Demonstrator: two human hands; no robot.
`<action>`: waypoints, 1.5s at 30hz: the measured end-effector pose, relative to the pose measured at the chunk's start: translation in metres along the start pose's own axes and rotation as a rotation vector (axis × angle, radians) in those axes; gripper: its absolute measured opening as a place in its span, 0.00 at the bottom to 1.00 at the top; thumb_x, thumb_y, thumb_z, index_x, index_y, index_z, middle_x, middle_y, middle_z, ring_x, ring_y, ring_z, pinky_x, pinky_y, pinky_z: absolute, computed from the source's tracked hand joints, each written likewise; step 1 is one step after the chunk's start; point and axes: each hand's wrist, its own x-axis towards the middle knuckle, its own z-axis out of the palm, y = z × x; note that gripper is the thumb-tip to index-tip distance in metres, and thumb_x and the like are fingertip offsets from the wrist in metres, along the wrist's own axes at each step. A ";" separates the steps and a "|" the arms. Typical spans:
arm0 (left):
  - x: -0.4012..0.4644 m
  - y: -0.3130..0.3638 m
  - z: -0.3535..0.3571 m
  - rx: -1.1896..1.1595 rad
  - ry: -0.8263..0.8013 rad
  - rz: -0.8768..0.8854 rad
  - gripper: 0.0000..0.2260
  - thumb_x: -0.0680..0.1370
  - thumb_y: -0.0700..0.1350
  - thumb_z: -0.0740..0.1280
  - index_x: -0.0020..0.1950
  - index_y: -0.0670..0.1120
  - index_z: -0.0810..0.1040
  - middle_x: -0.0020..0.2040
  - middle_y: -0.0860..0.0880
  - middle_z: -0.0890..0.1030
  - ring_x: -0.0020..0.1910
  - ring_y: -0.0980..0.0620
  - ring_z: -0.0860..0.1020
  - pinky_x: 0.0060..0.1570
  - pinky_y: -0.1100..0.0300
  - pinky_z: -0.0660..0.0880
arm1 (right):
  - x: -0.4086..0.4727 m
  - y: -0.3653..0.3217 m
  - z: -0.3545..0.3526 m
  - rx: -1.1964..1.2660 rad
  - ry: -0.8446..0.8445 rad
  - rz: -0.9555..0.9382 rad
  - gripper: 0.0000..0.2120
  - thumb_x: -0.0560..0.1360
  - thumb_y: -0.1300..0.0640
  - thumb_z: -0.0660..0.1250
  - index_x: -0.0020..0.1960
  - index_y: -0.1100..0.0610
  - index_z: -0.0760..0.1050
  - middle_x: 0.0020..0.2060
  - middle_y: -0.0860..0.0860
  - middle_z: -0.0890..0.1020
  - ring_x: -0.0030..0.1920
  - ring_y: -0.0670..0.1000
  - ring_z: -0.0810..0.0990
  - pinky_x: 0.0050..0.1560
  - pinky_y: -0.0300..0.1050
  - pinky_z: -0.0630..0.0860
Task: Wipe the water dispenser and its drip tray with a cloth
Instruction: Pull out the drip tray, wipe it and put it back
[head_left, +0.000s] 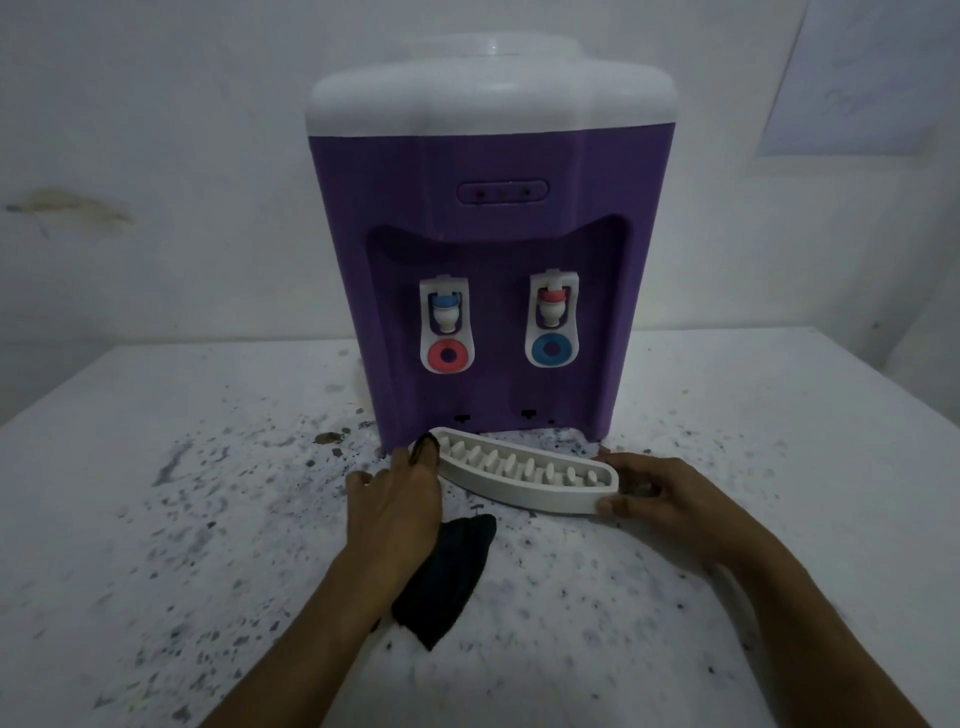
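Observation:
A purple water dispenser (488, 291) with a white top stands at the back of the table, its two white taps facing me. The white slotted drip tray (524, 486) lies tilted on the table just in front of its base, detached from it. My left hand (395, 504) holds a dark cloth (441, 577) against the tray's left end; a bit of cloth shows at the fingertips and the rest hangs out under the palm. My right hand (660, 499) grips the tray's right end, thumb on the front wall.
The white table (156, 519) is speckled with dark stains and crumbs, thickest left of the dispenser's base. A stained white wall (156, 156) rises behind. The table's far edge runs behind the dispenser.

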 end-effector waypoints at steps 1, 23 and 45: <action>0.003 -0.004 0.000 -0.032 -0.010 -0.001 0.24 0.80 0.45 0.58 0.75 0.50 0.55 0.60 0.48 0.72 0.53 0.50 0.74 0.60 0.52 0.63 | 0.000 0.001 -0.001 -0.019 -0.006 0.001 0.17 0.73 0.54 0.71 0.54 0.35 0.73 0.51 0.32 0.78 0.51 0.31 0.76 0.47 0.25 0.72; -0.003 0.082 -0.013 -0.077 -0.064 0.373 0.21 0.79 0.41 0.58 0.72 0.51 0.62 0.61 0.45 0.69 0.54 0.43 0.75 0.45 0.53 0.69 | -0.001 -0.007 0.006 -0.230 0.032 -0.137 0.15 0.72 0.50 0.71 0.52 0.32 0.73 0.45 0.33 0.79 0.47 0.34 0.76 0.46 0.29 0.72; -0.031 0.049 -0.026 -0.156 -0.164 0.315 0.15 0.83 0.46 0.52 0.68 0.57 0.67 0.48 0.53 0.67 0.44 0.55 0.68 0.40 0.60 0.64 | 0.001 0.004 -0.001 -0.182 0.008 -0.096 0.21 0.72 0.54 0.72 0.56 0.33 0.72 0.49 0.28 0.78 0.53 0.32 0.75 0.50 0.25 0.69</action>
